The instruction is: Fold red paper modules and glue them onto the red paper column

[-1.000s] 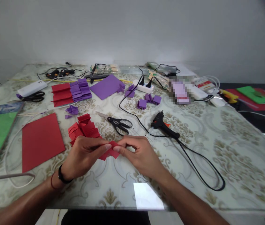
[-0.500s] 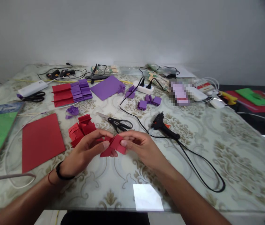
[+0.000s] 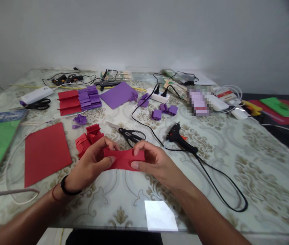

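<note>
The person's left hand [image 3: 90, 165] and right hand [image 3: 158, 163] each pinch one end of a red paper strip [image 3: 125, 160] — thumbs on its near face. Its middle bridges the gap between them, above the patterned table [image 3: 119, 200].

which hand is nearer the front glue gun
Right. The right hand is closer to the camera than the front glue gun and to its left; the left hand is farther left.

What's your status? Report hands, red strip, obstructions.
Left hand, right hand: both gripping red strip. Strip spans between them. Scissors just beyond, glue gun off right; neither seems in the way.
</note>
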`<state>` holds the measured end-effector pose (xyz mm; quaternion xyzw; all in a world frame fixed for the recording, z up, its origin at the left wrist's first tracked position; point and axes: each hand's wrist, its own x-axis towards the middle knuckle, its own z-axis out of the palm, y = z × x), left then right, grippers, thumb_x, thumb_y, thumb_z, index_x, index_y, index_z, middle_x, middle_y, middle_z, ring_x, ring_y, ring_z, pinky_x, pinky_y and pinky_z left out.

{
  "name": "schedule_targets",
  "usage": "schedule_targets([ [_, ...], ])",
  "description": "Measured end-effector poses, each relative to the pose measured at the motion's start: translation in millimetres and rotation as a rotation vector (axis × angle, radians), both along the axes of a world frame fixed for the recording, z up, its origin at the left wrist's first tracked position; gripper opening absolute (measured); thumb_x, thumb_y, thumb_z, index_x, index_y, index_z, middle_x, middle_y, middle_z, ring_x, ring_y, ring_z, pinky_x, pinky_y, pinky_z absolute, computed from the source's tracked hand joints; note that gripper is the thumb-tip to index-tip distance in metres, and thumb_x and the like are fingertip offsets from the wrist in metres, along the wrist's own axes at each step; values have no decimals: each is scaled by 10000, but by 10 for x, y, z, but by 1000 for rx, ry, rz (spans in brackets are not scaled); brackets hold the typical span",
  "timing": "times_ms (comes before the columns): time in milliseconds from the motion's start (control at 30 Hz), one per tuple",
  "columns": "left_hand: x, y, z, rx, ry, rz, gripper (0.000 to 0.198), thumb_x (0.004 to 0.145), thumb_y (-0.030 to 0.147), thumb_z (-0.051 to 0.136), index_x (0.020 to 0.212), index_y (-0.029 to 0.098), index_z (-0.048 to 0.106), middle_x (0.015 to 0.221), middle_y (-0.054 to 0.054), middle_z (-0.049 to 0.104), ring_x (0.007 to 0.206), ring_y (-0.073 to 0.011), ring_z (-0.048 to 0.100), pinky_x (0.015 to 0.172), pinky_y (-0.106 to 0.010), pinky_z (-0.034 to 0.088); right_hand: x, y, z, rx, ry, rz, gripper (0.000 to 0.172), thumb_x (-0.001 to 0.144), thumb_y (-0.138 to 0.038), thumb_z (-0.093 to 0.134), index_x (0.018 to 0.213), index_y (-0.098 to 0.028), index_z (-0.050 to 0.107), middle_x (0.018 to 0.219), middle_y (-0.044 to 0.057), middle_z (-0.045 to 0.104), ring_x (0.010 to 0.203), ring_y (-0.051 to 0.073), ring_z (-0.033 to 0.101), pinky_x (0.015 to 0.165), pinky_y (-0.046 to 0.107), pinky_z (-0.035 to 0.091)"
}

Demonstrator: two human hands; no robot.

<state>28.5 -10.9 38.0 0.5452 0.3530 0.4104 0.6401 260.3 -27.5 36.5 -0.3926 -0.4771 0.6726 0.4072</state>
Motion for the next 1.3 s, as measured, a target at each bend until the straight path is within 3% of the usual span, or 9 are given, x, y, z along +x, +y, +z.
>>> schedule_targets([
  [300,30,3,56,55,220,111,156,967,355,727,976,206,683,920,-19,668,779,-144,593,676,-239,490,15,-13,39,142,-157,-32,316,883,-300,814,1180,-270,708,1014,17,708,858,177,682,724,270,540],
  [500,60,-20,89,178,357,26,153,987,333,668,990,188,718,944,-52,726,851,-179,655,720,-265,519,-16,-14,-9,292,-402,-120,175,938,-280,705,1102,-254,760,1002,27,770,840,195,702,732,300,538],
  [633,87,-48,55,277,453,2,139,947,267,704,1064,193,721,949,-43,756,860,-187,694,764,-280,547,-47,-16,-15,406,-544,-176,132,909,-203,693,1017,-246,756,951,15,782,863,208,715,819,331,543],
  [733,107,-76,20,421,599,47,102,922,241,730,1014,202,746,930,-37,790,814,-189,712,756,-287,542,-86,-43,-23,515,-589,-177,146,887,-141,668,974,-241,729,960,17,785,895,212,727,856,338,554],
  [833,123,-97,-10,483,676,73,142,924,230,718,1056,203,763,901,-33,810,702,-169,694,682,-272,519,-129,-90,-63,555,-576,-192,263,884,-123,664,1110,-256,688,1056,27,783,924,208,751,848,326,584],
  [933,131,-97,-6,470,691,74,214,906,166,675,1100,195,760,896,-25,818,712,-169,708,687,-265,521,-151,-125,-128,529,-517,-263,404,909,-177,723,1277,-282,594,1106,34,770,941,206,774,837,319,613],
  [1067,125,-81,58,409,657,91,187,891,135,601,1020,186,728,905,-17,792,803,-174,719,731,-258,523,-143,-131,-197,573,-486,-297,347,924,-210,772,1204,-285,581,1091,26,761,915,194,788,847,316,640],
  [1200,117,-84,116,330,621,53,106,922,176,549,940,184,653,805,9,710,725,-147,652,661,-243,489,-137,-123,-219,755,-514,-283,298,960,-263,771,1208,-285,607,1056,22,780,867,202,794,764,306,661],
  [1300,114,-94,122,265,615,17,155,991,290,547,940,186,651,802,7,717,714,-147,654,634,-244,477,-136,-105,-200,921,-561,-299,225,995,-236,731,1189,-284,628,1041,23,791,868,203,793,726,291,655],
])
